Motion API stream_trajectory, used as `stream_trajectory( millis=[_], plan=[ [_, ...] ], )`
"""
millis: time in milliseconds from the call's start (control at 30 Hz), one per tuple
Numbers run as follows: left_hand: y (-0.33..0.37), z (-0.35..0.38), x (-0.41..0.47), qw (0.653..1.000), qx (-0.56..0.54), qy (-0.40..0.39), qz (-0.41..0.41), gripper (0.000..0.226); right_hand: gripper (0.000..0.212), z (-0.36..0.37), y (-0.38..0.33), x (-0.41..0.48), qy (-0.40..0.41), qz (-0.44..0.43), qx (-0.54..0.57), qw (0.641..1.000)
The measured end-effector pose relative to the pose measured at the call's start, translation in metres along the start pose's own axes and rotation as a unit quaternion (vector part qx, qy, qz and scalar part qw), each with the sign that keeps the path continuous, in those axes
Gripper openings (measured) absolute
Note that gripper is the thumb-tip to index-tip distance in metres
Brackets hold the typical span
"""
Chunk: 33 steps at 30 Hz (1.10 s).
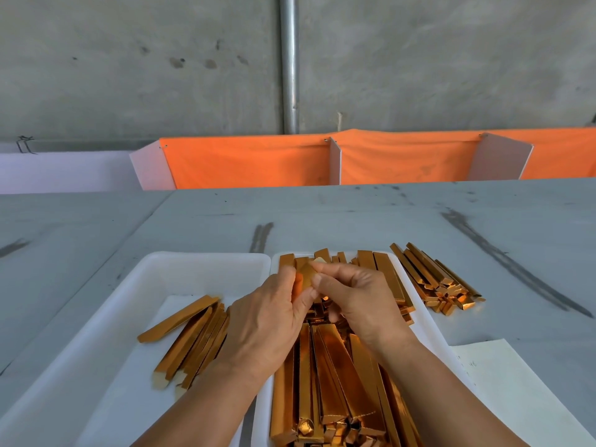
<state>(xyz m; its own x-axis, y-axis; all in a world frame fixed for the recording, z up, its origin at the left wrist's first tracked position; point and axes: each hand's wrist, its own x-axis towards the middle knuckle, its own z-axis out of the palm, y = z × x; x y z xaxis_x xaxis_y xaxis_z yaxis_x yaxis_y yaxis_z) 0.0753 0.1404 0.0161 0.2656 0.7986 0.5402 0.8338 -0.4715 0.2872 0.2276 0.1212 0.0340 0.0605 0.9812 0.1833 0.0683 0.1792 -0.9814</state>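
My left hand (267,321) and my right hand (358,301) meet above the right white tray (432,327) and together hold one gold foil piece (306,275). The fingers of both hands curl round it and pinch its end. The right tray is full of long gold foil boxes (325,382). In the left white tray (106,317) lie several folded gold boxes (190,337) side by side on a white sheet.
A loose stack of gold boxes (432,279) lies on the grey table (322,214) right of the trays. A white paper sheet (503,382) lies at the near right. Orange cloth dividers (251,162) and a concrete wall with a metal pipe (288,59) stand behind the table.
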Motion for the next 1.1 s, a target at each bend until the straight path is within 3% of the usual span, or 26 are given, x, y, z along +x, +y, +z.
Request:
stream_trajectory(
  millis=[167, 367, 500, 800, 1100],
  plan=[
    [0.0012, 0.0015, -0.0010, 1.000, -0.006, 0.002, 0.015, 0.053, 0.016, -0.0008, 0.0010, 0.0001, -0.011, -0.002, -0.009, 1.000],
    [0.0028, -0.0008, -0.0007, 0.999, -0.029, 0.014, 0.020, 0.045, 0.022, -0.0019, -0.0020, 0.0005, 0.003, -0.007, 0.024, 1.000],
    [0.0015, 0.0002, -0.0008, 0.999, -0.031, 0.013, 0.016, 0.043, 0.029, 0.0003, -0.0026, -0.0020, 0.006, -0.014, -0.010, 1.000],
    [0.0013, 0.0005, -0.0008, 1.000, -0.019, 0.012, 0.017, 0.036, 0.023, 0.0018, -0.0037, -0.0037, 0.013, -0.011, -0.016, 1.000],
    [0.0034, -0.0019, -0.0019, 1.000, 0.007, 0.009, 0.028, 0.047, 0.017, 0.0016, -0.0028, -0.0028, 0.002, -0.019, -0.026, 0.999]
  ],
)
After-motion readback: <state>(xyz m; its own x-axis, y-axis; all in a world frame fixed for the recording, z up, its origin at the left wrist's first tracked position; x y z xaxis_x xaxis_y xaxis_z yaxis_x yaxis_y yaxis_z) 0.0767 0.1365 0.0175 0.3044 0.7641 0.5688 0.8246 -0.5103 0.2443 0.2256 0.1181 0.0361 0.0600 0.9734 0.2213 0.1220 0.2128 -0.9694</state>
